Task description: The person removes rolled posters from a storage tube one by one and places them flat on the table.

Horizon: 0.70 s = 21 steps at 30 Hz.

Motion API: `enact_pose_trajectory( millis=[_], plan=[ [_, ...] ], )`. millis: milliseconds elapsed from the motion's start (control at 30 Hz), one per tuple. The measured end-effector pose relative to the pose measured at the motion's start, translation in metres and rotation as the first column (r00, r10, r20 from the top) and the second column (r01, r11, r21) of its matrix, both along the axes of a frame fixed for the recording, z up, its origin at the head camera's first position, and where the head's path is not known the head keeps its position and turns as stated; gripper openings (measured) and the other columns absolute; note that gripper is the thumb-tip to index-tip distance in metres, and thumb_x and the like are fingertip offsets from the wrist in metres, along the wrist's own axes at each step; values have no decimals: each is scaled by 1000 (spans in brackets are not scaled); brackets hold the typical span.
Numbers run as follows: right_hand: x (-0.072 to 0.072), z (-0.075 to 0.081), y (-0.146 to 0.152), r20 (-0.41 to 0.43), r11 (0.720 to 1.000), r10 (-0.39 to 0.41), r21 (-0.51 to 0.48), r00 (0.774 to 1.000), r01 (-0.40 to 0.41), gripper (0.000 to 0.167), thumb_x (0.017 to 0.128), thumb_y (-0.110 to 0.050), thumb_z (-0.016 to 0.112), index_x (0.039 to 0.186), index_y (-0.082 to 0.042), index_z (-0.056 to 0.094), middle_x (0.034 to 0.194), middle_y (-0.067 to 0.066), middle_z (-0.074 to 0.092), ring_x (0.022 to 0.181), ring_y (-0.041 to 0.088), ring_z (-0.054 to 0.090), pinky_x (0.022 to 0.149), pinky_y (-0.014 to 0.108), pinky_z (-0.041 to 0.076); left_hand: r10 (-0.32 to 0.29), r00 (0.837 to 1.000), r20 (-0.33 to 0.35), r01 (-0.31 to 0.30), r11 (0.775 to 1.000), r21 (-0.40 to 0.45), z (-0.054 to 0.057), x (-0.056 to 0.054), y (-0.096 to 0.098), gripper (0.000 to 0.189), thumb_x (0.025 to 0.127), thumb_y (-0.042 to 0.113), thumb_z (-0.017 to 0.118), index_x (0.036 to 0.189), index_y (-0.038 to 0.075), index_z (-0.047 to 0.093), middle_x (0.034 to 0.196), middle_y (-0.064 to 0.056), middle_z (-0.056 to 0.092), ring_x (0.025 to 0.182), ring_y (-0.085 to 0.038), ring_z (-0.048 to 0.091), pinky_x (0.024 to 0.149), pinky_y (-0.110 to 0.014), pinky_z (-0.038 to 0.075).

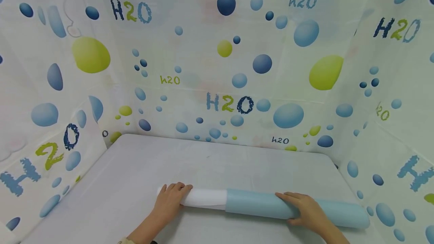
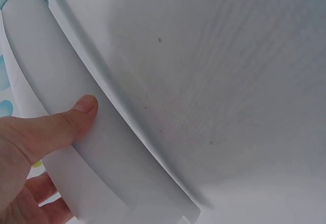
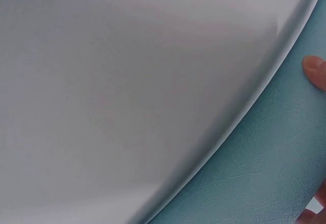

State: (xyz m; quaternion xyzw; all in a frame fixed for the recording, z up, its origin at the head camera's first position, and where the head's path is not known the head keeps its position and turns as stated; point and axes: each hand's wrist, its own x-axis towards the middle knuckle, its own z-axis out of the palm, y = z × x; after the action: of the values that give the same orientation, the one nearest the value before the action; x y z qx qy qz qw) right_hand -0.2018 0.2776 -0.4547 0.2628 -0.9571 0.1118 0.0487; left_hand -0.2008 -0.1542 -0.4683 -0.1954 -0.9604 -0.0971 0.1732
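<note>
A long roll lies across the near part of the white table, its left part a white paper roll (image 1: 207,199) and its right part a light blue rolled sheet (image 1: 254,202) with a leathery grain. The white part runs into the end of the blue one. My left hand (image 1: 171,199) grips the white roll near its left end; in the left wrist view the thumb (image 2: 84,111) lies along one side and the fingers go round the other. Around the middle of the blue roll, my right hand (image 1: 310,212) holds with fingers over the far side and thumb on the near side.
The white tabletop (image 1: 217,161) stretches behind the roll. A white curtain (image 1: 190,48) printed with blue and green bubbles and "H2O" lettering surrounds the table at the back and both sides.
</note>
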Motion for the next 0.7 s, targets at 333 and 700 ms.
enact_pose_trajectory(
  millis=[333,700],
  plan=[
    [-1,0,9,17,1000,7,-18,1000,-7,80,56,-22,86,129,-24,53,114,12,61,101,32,59,80,49,48,5,1000,-20,-5,1000,-6,0,0,-4,61,53,7,85,108,13,60,99,-8,60,94,-34,58,80,-60,42],
    [-1,2,20,3,999,-8,-35,1000,8,81,55,-21,86,129,-21,53,114,12,62,101,33,59,81,49,48,17,1000,-19,-17,1000,-6,0,2,-8,60,52,5,86,106,13,61,97,-8,60,93,-33,58,79,-61,42]
  ],
)
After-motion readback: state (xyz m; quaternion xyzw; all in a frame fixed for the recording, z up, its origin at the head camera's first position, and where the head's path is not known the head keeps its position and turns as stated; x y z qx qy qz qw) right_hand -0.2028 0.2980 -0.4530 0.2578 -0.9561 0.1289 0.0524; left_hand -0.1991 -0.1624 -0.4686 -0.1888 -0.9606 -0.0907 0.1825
